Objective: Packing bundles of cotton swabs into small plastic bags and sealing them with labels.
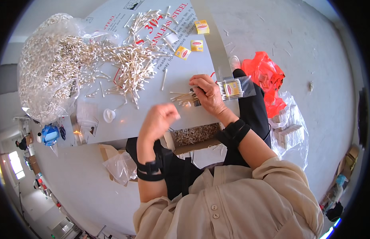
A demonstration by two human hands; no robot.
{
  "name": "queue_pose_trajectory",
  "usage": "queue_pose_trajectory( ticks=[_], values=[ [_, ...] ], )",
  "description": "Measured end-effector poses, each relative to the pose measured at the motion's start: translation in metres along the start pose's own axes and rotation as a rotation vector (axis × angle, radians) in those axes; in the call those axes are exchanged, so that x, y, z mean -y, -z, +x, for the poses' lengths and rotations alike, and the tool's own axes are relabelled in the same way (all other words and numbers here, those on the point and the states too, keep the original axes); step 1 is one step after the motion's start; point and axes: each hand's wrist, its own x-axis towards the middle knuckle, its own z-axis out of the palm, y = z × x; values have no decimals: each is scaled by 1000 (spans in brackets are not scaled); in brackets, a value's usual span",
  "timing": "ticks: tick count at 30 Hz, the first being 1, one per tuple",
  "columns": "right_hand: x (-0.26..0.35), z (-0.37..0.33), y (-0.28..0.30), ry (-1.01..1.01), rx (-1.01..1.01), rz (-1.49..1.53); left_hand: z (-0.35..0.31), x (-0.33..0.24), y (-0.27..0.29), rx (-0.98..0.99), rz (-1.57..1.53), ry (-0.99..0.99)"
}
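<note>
My right hand (208,95) is at the table's right edge, fingers bent down over a clear plastic packet of cotton swabs (228,90) with a yellow card (233,89) in it. The packet's far end sticks out past the table edge. Loose swabs (181,97) fan out to the left of these fingers. Lower and to the left, my left hand (159,119) hangs over the front edge, curled and slightly blurred; what its fingertips pinch, if anything, cannot be made out. A big pile of cotton swabs (135,69) lies beyond it on the table (153,128).
A large clear bag of swabs (41,71) stands at the left. Several yellow cards (197,46) lie at the far right of the table. Below its front edge sits a cardboard box of swabs (197,134). Red (264,71) and clear bags (290,131) are at the right.
</note>
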Motion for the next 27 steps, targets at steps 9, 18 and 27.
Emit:
queue_pose_trajectory(
  ticks=[9, 18, 27],
  values=[
    [20, 2, 17, -49, 161, 48, 38, 42, -22, -651, 180, -30],
    [10, -4, 1, 105, 71, -298, 69, 23, -43, -656, 406, -198],
    [14, 3, -5, 8, 27, -324, 54, 21, -62, -745, 457, -279]
  ],
)
